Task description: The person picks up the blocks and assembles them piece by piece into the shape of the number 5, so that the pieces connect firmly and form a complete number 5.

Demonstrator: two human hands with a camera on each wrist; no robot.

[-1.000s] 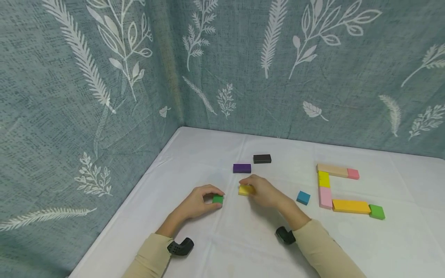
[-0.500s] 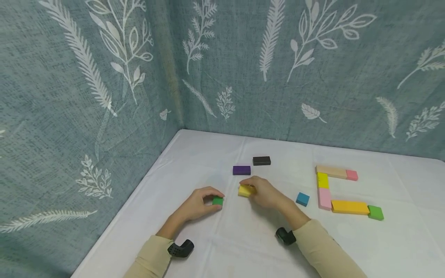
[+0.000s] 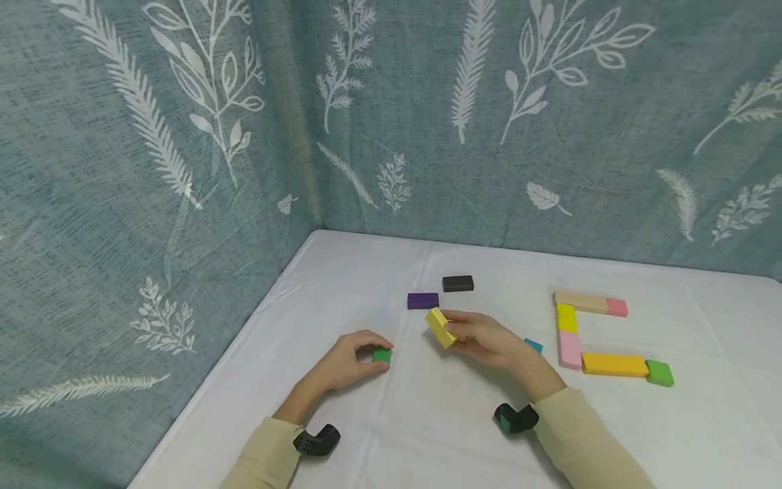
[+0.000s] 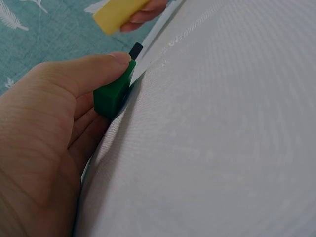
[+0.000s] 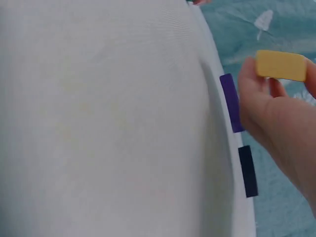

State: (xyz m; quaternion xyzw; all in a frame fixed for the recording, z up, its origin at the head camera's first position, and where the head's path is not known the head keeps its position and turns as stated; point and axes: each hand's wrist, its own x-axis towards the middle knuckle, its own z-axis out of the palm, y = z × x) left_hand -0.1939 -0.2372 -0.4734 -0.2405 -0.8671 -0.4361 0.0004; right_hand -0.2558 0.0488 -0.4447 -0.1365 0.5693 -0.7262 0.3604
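My left hand [image 3: 347,362] pinches a small green block [image 3: 381,355] between thumb and fingers on the white table; the left wrist view shows the thumb along the side of this green block [image 4: 114,91]. Raised off the cloth, a yellow block [image 3: 440,328] is tilted in the grip of my right hand [image 3: 489,341]. In the right wrist view the yellow block [image 5: 281,65] shows one end, with fingers on either side of it. Just behind the right hand lie a purple block [image 3: 423,301] and a black block [image 3: 458,283], both flat.
To the right, tan [image 3: 580,301], coral [image 3: 617,307], yellow [image 3: 566,317], pink [image 3: 570,350], orange [image 3: 613,364] and green [image 3: 660,373] blocks lie end to end in an angular line. A blue block [image 3: 533,345] is partly hidden by the right hand. A patterned curtain [image 3: 415,122] stands behind the table.
My right hand has lifted the yellow block off the table and turned it to a tilt, shifting slightly right and partly covering the blue block. The left hand stays on the green block.
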